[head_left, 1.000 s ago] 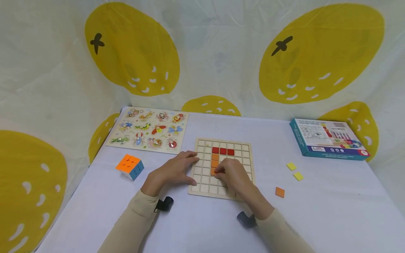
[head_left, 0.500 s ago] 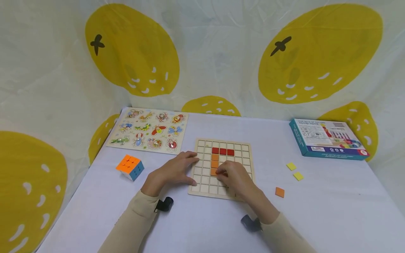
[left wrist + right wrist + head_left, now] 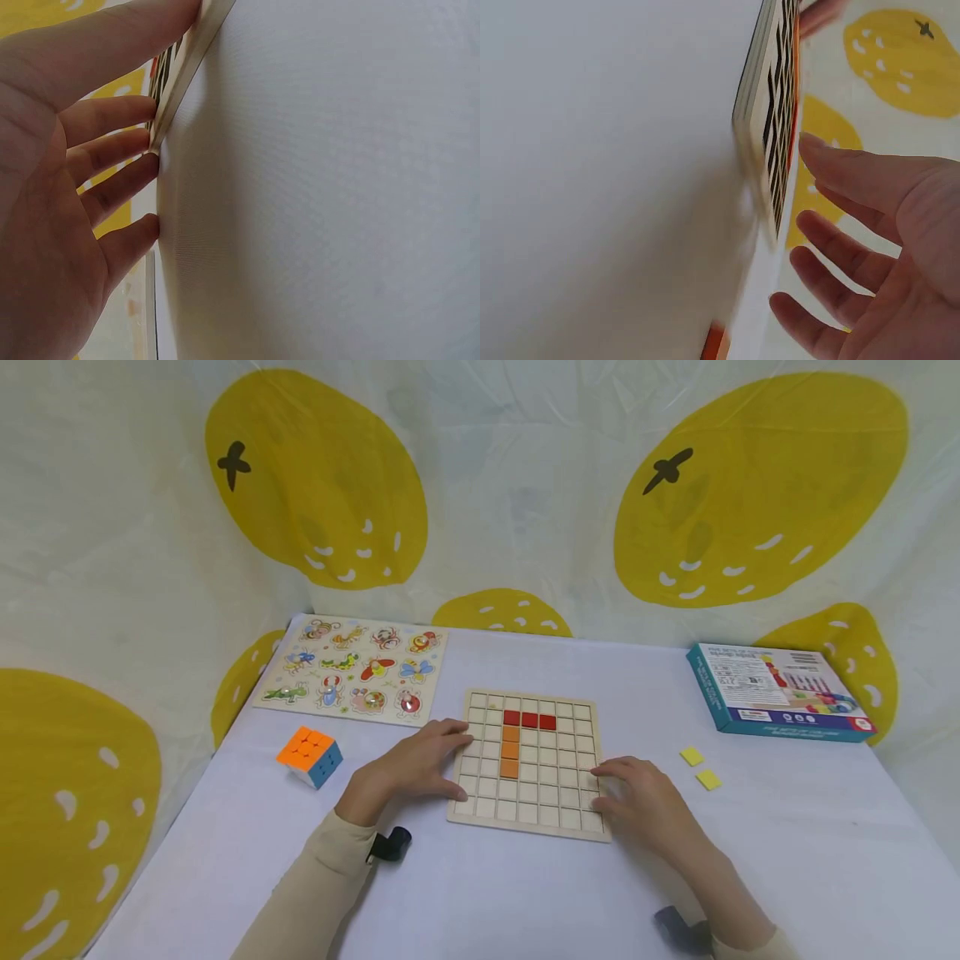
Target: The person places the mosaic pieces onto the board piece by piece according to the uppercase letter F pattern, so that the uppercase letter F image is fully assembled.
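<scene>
A wooden grid board (image 3: 528, 831) lies on the white table. Three red tiles (image 3: 529, 720) form a row in it, and three orange tiles (image 3: 510, 750) run down from the row's left end. My left hand (image 3: 412, 764) rests at the board's left edge, fingers spread and thumb near the lower corner. At the right edge is my right hand (image 3: 647, 802), its fingers relaxed and parted, with nothing between them. A loose orange tile (image 3: 715, 341) shows low in the right wrist view; in the head view the right hand covers it.
Two yellow tiles (image 3: 699, 767) lie right of the right hand. Behind them is a teal game box (image 3: 780, 693). A puzzle cube (image 3: 310, 756) stands left of the left hand, near an insect puzzle board (image 3: 348, 668). A fruit-print cloth (image 3: 517, 527) hangs behind the table.
My right hand has let go of the lowest orange tile in the column and moved right to the board's right edge. My left hand has stayed in place.
</scene>
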`<action>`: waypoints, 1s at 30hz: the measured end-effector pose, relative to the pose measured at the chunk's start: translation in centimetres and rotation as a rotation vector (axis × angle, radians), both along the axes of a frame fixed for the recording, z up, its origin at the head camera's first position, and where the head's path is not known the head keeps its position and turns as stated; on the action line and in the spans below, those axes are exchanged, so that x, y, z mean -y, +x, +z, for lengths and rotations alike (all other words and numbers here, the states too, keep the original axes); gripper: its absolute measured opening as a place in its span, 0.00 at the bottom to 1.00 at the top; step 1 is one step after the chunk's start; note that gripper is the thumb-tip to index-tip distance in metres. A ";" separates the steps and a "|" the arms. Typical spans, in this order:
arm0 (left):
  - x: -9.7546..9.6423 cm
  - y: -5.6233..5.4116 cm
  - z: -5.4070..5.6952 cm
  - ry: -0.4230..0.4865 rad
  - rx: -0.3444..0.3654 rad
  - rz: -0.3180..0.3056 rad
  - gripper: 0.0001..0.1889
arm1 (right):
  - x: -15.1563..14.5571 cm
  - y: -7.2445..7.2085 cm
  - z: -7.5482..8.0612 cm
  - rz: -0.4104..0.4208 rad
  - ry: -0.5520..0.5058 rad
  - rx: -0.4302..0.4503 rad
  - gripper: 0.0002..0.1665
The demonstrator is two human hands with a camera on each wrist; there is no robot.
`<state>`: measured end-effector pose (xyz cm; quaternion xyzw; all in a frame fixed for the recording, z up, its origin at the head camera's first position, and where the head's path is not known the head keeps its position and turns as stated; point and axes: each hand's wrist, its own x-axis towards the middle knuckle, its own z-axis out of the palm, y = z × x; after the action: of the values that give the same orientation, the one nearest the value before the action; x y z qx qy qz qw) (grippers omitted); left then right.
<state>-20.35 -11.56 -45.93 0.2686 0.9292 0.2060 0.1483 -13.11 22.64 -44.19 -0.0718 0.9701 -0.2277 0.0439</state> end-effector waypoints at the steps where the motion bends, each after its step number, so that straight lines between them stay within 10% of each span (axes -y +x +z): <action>1: 0.0 0.0 0.0 0.000 0.001 -0.002 0.47 | -0.8 0.3 0.0 -0.012 0.012 0.006 0.26; 11: 0.1 0.0 0.0 -0.006 0.005 0.002 0.46 | -5.7 1.7 -0.2 -0.065 0.132 0.134 0.33; 30: 0.0 0.0 0.0 0.012 0.011 0.004 0.46 | -7.2 1.3 -1.1 -0.189 0.039 0.329 0.24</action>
<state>-20.38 -11.60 -45.90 0.2664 0.9277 0.2132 0.1512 -11.86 29.82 -45.25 0.0588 0.9565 -0.2208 0.1815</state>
